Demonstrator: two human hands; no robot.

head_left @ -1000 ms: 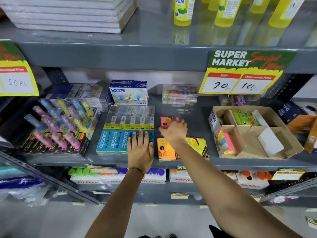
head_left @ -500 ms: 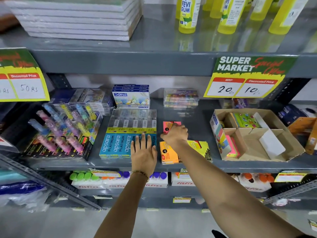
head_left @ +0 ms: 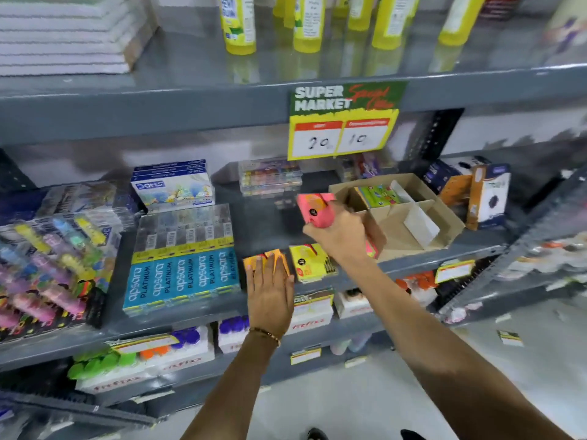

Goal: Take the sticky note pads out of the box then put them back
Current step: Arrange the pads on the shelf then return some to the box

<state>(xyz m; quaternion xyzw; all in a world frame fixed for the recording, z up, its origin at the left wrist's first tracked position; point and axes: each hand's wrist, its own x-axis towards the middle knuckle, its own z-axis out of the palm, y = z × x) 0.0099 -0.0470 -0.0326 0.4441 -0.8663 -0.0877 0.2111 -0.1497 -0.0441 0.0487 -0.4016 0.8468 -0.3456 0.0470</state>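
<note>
My right hand grips a pink sticky note pad, held above the grey shelf just left of the open cardboard box. The box has dividers, and a green pad stands in its back compartment. Another pink pad shows at the box's front left corner, partly hidden by my wrist. My left hand lies flat, fingers spread, on an orange sticky note pad at the shelf's front edge. A yellow pad lies right beside it.
Blue Apsara pencil boxes lie left of the pads, with highlighter packs further left. Clear cases and a Doms box stand at the back. Glue bottles line the upper shelf. A price sign hangs above.
My right hand has lifted the pink pad off the shelf and carried it right toward the box. My left hand slid right from the pencil boxes onto the orange pad. The camera view swung right.
</note>
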